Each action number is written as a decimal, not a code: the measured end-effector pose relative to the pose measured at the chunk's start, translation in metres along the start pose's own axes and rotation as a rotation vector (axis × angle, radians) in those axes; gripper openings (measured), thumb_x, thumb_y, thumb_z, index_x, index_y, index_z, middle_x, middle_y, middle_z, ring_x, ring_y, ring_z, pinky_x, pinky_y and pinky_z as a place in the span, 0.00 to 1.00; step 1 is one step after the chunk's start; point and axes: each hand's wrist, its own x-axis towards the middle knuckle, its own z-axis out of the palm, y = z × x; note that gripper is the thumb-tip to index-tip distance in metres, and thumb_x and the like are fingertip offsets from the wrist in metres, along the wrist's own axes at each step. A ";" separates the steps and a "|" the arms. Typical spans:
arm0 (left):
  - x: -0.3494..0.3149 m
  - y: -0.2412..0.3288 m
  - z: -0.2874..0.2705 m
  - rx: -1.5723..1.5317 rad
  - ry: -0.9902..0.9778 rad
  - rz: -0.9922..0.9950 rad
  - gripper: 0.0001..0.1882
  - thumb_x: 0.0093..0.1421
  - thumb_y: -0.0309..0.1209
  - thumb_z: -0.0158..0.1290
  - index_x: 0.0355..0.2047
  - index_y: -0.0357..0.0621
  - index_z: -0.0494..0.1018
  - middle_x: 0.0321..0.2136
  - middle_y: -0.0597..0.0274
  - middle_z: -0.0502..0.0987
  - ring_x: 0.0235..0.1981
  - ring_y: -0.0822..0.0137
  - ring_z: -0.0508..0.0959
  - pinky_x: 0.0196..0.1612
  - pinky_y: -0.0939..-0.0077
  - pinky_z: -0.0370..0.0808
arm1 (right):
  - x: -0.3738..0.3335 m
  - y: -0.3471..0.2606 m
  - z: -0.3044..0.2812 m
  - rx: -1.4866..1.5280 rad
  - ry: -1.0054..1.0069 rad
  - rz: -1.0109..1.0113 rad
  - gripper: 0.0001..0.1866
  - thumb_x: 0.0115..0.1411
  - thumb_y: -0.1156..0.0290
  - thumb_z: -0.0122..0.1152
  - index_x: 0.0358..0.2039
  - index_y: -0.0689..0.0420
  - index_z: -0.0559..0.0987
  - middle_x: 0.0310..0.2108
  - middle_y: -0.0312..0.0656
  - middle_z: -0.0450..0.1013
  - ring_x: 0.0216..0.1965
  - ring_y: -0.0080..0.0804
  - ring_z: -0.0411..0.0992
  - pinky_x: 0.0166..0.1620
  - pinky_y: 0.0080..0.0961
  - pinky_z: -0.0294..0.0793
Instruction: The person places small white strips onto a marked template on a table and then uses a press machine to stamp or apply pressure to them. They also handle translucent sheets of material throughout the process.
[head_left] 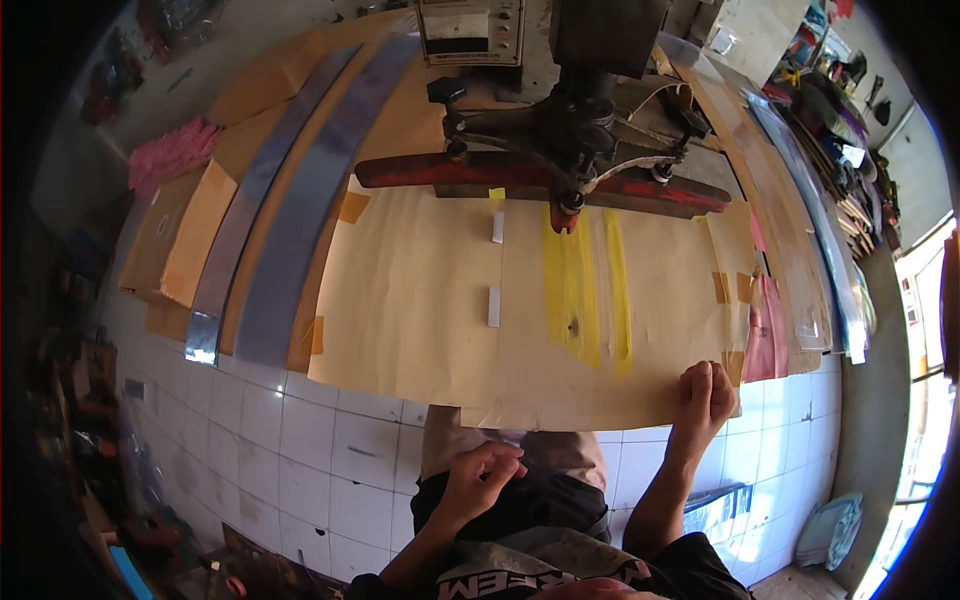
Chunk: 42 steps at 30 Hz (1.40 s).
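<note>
A wide tan sheet (410, 300) covers the work table before me, with yellow tape strips (571, 290) running down its right half. Two small white pieces (494, 307) lie in a line near its middle. My right hand (708, 393) rests at the sheet's front right corner, its fingers curled closed; whatever may be in them is hidden. Below the front edge, over my lap, is my left hand (484, 474), the fingers drawn together in a pinch. Anything held there is too small to name. Across the sheet's far side stands a machine's red bar (640, 183).
Black clamp arms and knobs (587, 140) hang above the far side. A control box (470, 35) stands behind. Long clear plastic strips (310, 230) and a cardboard box (180, 235) lie at left. Pink material (766, 330) and more sheets (790, 220) are at right.
</note>
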 end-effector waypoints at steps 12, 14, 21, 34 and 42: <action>0.001 -0.003 0.002 0.017 0.007 0.038 0.12 0.66 0.32 0.53 0.43 0.36 0.74 0.30 0.55 0.80 0.34 0.67 0.81 0.42 0.75 0.76 | 0.000 -0.001 0.003 -0.004 0.013 0.012 0.21 0.68 0.67 0.54 0.17 0.57 0.66 0.15 0.29 0.60 0.17 0.13 0.54 0.22 0.16 0.49; 0.000 -0.004 0.002 0.025 0.007 0.035 0.11 0.66 0.32 0.53 0.43 0.36 0.74 0.30 0.55 0.80 0.34 0.67 0.81 0.42 0.75 0.76 | 0.000 -0.002 0.002 -0.011 0.010 0.010 0.21 0.68 0.67 0.54 0.17 0.57 0.66 0.15 0.29 0.60 0.17 0.13 0.55 0.22 0.16 0.49; 0.000 -0.008 0.001 0.043 0.013 0.067 0.10 0.66 0.30 0.54 0.43 0.35 0.74 0.30 0.56 0.80 0.34 0.68 0.81 0.41 0.76 0.76 | -0.001 -0.003 0.004 -0.029 0.005 0.002 0.20 0.68 0.68 0.52 0.17 0.56 0.65 0.16 0.30 0.60 0.18 0.14 0.54 0.23 0.17 0.50; 0.000 -0.007 0.001 0.031 0.019 0.075 0.10 0.65 0.30 0.54 0.42 0.35 0.74 0.30 0.58 0.81 0.34 0.70 0.81 0.40 0.77 0.76 | -0.002 0.000 0.004 -0.031 -0.007 -0.041 0.19 0.68 0.70 0.53 0.18 0.58 0.66 0.15 0.30 0.61 0.17 0.13 0.55 0.22 0.15 0.50; 0.001 -0.006 0.000 0.042 0.010 0.096 0.10 0.65 0.29 0.54 0.42 0.36 0.75 0.30 0.58 0.81 0.33 0.70 0.81 0.39 0.78 0.76 | -0.003 -0.002 0.006 -0.041 -0.019 -0.020 0.19 0.68 0.69 0.53 0.18 0.58 0.67 0.16 0.29 0.62 0.18 0.13 0.56 0.23 0.15 0.51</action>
